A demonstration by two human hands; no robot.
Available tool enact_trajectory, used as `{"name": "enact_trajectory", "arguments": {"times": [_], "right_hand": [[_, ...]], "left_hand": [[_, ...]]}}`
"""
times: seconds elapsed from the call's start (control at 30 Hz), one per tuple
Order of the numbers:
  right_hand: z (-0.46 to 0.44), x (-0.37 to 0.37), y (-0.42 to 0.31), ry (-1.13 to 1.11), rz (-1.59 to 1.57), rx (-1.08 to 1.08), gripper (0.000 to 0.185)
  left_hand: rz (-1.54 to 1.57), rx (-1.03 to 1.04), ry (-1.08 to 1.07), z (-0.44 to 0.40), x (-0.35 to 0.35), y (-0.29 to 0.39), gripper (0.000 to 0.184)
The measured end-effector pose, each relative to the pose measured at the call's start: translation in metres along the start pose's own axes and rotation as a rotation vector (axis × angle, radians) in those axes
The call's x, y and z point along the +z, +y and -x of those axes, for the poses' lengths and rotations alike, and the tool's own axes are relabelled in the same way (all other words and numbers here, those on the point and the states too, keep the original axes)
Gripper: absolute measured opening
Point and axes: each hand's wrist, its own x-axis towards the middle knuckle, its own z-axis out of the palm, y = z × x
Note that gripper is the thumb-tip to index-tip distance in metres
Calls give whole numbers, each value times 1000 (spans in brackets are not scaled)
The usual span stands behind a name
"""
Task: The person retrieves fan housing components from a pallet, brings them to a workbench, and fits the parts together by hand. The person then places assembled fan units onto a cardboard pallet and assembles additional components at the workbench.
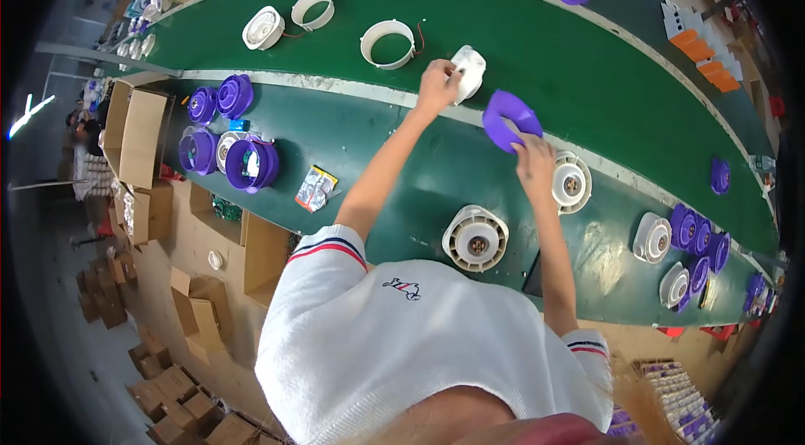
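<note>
My left hand (438, 87) reaches over the belt's near edge, its fingers closed at the side of a white plastic housing (471, 72), which looks tilted. My right hand (535, 162) pinches the lower rim of a purple plastic ring (521, 114), held above the pale rail. Just right of that hand lies a round white motor base (572, 183) with a coppery centre. Nearer my body, another white motor base (475, 238) rests on the green bench. Left of my left hand, a white ring (387, 44) with a red wire lies on the belt.
The green belt (537, 43) carries another white ring (313, 10) and a white housing (263, 28). Purple housings (251, 164) are grouped at the bench's left, near a small foil packet (317, 188). More purple parts (683, 227) stand right. Open cardboard boxes (147, 139) flank the bench.
</note>
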Motion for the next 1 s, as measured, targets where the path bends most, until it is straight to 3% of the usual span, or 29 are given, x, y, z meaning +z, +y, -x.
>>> {"name": "enact_trajectory", "arguments": {"times": [0.07,0.13,0.2,0.27,0.33,0.43,0.47,0.53,0.57,0.67,0.7,0.8,0.87,1.0], "right_hand": [[26,-31,-1,154,-73,74,14],[50,-71,-6,310,121,45,14],[78,-95,2,300,184,243,14],[112,-99,26,337,225,335,15],[145,-94,55,379,254,412,15],[193,-76,113,177,389,445,20],[189,-78,103,176,387,437,20],[173,-81,72,-33,696,633,25],[161,-74,74,111,739,556,28],[67,-51,24,153,295,421,29],[42,-18,31,185,98,157,31],[-48,46,-43,-68,128,-146,46],[-95,103,-66,-166,63,-255,48],[-139,202,-61,-78,304,-425,45]], "left_hand": [[149,-232,-22,17,-20,5,22],[261,-373,-110,40,-36,-1,31],[476,-502,-94,70,-42,-10,32],[688,-779,-116,97,-44,-34,31],[802,-893,-45,121,-48,-31,31],[905,-1034,34,149,-57,-39,29],[890,-1074,35,157,-61,-44,27],[839,-1094,42,168,-74,-46,27],[831,-1108,62,171,-82,-42,29],[814,-1112,81,179,-109,-40,38],[774,-1088,82,184,-116,-42,41],[765,-1031,96,198,-124,-65,47],[541,-896,8,203,-128,-72,47],[641,-942,-15,198,-142,-65,45]]}}
